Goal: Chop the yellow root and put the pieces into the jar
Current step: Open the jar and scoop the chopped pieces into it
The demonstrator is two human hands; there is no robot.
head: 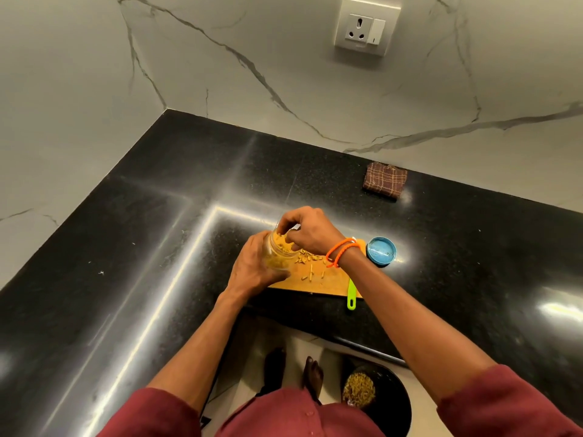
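My left hand (252,263) grips a clear jar (279,252) that is tilted over the left end of the wooden cutting board (318,283). Yellow root pieces fill the jar. My right hand (307,230) hovers at the jar's mouth with its fingertips bunched, pinching root pieces. More chopped yellow pieces (307,263) lie scattered on the board beside the jar. A knife with a green handle (351,296) rests at the board's right end, its blade hidden under my right forearm.
The jar's blue lid (381,251) lies upside down right of the board. A folded brown checked cloth (385,180) sits near the back wall. A black bin (375,395) with yellow scraps stands on the floor below the counter edge. A wall socket (366,26) is above.
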